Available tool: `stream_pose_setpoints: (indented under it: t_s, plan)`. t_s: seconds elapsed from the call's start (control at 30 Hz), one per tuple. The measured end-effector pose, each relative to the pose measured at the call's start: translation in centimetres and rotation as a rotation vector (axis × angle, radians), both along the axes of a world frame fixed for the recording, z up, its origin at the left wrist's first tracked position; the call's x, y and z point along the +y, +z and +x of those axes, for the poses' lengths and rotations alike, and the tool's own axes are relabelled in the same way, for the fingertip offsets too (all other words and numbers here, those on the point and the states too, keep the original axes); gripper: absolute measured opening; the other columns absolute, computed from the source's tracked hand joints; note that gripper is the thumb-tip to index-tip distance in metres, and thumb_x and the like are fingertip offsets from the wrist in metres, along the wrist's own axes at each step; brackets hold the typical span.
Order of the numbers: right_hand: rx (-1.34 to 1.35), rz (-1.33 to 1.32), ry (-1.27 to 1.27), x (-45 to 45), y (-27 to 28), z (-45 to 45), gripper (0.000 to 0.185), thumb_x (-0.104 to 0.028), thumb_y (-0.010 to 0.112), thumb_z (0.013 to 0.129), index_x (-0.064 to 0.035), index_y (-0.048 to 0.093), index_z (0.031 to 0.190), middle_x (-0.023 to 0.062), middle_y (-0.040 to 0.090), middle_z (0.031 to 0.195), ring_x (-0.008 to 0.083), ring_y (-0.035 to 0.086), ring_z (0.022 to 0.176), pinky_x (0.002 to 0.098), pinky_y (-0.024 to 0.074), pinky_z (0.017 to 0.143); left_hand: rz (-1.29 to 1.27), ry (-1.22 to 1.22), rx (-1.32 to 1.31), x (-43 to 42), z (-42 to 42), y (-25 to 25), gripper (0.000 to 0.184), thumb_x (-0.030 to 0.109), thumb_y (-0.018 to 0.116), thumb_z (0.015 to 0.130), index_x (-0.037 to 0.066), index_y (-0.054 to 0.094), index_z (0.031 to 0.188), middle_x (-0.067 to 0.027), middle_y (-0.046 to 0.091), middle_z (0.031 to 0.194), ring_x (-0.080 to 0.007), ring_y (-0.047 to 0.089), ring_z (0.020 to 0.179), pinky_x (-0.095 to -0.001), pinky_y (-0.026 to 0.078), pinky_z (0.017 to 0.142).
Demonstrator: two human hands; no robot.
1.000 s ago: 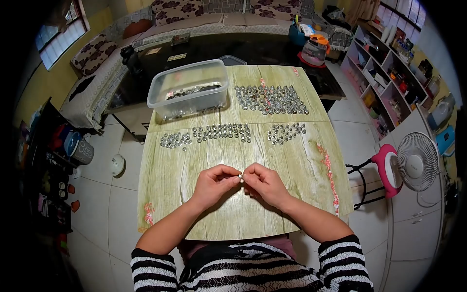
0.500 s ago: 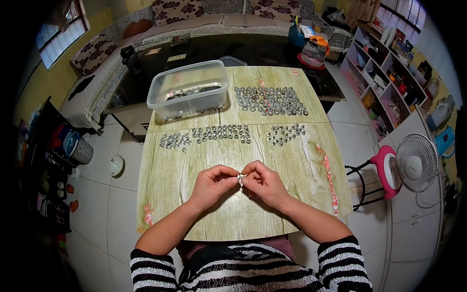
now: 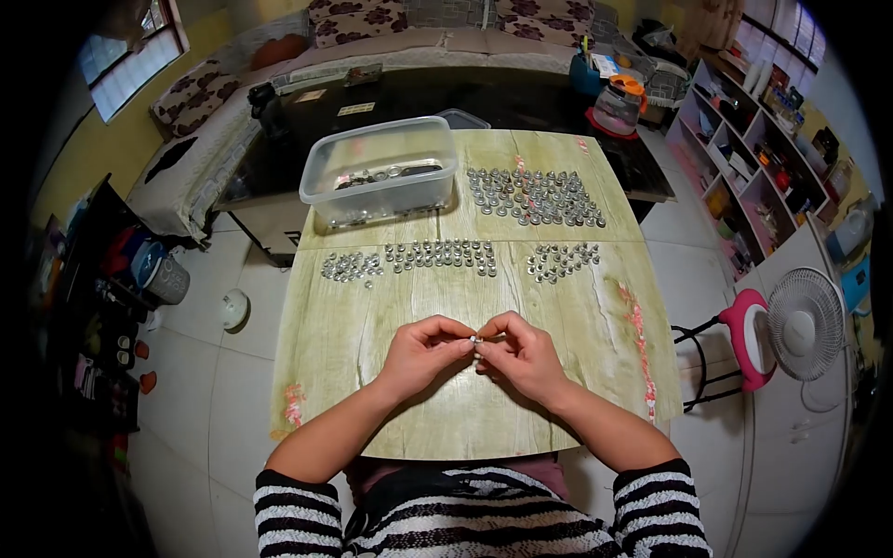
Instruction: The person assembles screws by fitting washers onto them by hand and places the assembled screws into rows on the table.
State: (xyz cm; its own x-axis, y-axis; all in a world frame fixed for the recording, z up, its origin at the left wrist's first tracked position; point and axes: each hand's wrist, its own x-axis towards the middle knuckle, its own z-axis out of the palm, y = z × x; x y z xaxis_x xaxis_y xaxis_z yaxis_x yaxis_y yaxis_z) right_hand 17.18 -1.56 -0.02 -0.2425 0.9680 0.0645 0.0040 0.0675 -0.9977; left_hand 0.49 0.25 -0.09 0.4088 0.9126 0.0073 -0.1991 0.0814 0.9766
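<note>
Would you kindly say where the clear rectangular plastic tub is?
In the head view, the tub stands at the far left corner of the green wood-grain tabletop, left of the largest silvery metal cluster.

Two bare hands met above a wood-patterned table (image 3: pixel 419 302), a small pale piece (image 3: pixel 476 340) pinched between their fingertips.
The left hand (image 3: pixel 420 358) and the right hand (image 3: pixel 523 358) nearly touched, partly hiding the piece. Beyond them stood three groups of small metallic parts: a left cluster (image 3: pixel 344 267), a middle set in rows (image 3: pixel 442 252) and a right cluster (image 3: pixel 566 261); a larger block of parts (image 3: pixel 537 198) lay farther back. A clear plastic tub (image 3: pixel 383 198), with dark and metallic items inside, sat at the far left. Past the table's right side were a pink-and-white seat (image 3: pixel 748 340) and a white fan (image 3: pixel 800 327).
</note>
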Motion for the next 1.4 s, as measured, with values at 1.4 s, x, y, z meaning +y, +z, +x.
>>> stream_pose_setpoints:
  t_s: [1.4]
  plan:
    - [-0.194, 0.145, 0.002, 0.0, 0.0, 0.3, 0.018, -0.018, 0.053, 0.08, -0.0019, 0.048, 0.086, 0.0046, 0.052, 0.064, 0.0101, 0.05, 0.055, 0.0221, 0.0401, 0.05, -0.013, -0.014, 0.03, -0.2, 0.1, 0.1, 0.014, 0.006, 0.059, 0.075, -0.001, 0.056, 0.086, -0.0048, 0.058, 0.079, -0.0087, 0.055, 0.072, -0.0214, 0.046, 0.065]
